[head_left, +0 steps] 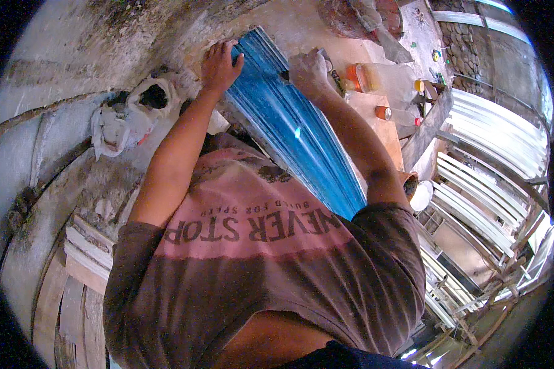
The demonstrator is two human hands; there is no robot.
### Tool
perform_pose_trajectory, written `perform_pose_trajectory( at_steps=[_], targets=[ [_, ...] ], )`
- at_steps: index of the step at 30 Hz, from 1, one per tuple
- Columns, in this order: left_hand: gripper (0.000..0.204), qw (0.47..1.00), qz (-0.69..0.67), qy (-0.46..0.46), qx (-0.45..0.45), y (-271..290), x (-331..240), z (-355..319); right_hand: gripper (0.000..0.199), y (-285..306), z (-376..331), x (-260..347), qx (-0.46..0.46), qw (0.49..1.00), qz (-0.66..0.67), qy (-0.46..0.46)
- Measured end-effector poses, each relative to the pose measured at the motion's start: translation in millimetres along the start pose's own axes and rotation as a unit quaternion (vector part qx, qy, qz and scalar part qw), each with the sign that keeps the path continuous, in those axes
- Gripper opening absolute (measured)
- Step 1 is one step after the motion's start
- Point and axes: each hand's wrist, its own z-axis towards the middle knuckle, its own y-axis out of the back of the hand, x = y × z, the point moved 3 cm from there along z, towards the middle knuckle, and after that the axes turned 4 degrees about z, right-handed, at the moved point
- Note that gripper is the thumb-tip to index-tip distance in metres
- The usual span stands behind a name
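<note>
A long blue panel with ridges along its length lies slantwise before me, its far end up and left, its near end by my right upper arm. On the left edge of its far end rests my left hand, fingers apart, index finger and thumb touching the blue surface. My right hand is closed at the panel's right edge and looks coated with pale dust. A small dark piece shows beside its fingers over the panel; what the fist holds is mostly hidden.
Right of the panel stand a large clear plastic jug, a small orange-brown container and a clear bottle with a red cap. A whitish open sack sits at left. White slatted boards line the right side.
</note>
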Motion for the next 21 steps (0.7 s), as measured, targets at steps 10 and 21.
perform_pose_trajectory(
  at_steps=[10, 21],
  targets=[
    [0.04, 1.0, 0.011, 0.016, 0.007, 0, -2, -1, 0.033, 22, 35, -13, 0.0, 0.996, 0.085, -0.009],
    [0.051, 0.995, 0.065, 0.047, 0.058, -11, 2, -3, 0.045, 25, 88, -27, 0.052, 0.994, 0.036, 0.084]
  ],
)
